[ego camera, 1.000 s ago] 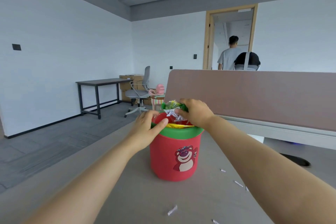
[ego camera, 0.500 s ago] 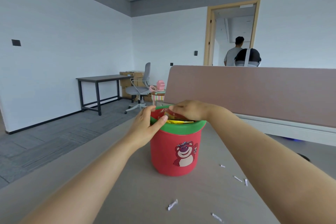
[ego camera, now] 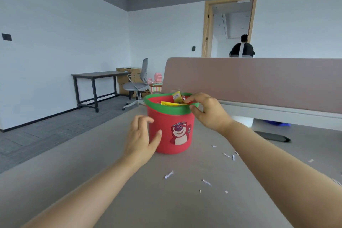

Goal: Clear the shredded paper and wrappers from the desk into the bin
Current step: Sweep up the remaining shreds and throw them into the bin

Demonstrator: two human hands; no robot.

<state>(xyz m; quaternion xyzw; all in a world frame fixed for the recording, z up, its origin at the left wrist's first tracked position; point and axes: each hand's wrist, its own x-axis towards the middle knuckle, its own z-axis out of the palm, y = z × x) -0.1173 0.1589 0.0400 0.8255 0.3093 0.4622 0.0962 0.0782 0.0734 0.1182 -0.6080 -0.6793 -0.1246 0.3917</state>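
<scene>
Right hand (ego camera: 209,112) is pinching the lip of a round red plastic bin (ego camera: 167,119) while the left hand (ego camera: 141,139) is resting on its side
The right grip is closing on the bin's green rim, with the fingers curling over the top and the thumb pressing from outside. Its fingertips (ego camera: 186,100) are touching a small yellow foil wrapper (ego camera: 177,96) standing up inside, though I cannot tell whether the wrapper itself is being held. The left grip is lying open, fingers loosely straight against the bin's left wall, thumb touching its front beside a bear picture (ego camera: 179,133). Flat yellow wrappers (ego camera: 171,103) are lying in the bin, which is standing upright on the grey counter (ego camera: 92,181). Small white shredded paper scraps (ego camera: 169,174) are lying scattered on the counter, nearer the person and to the right. A dusty-pink divider panel (ego camera: 259,83) is rising behind the bin
</scene>
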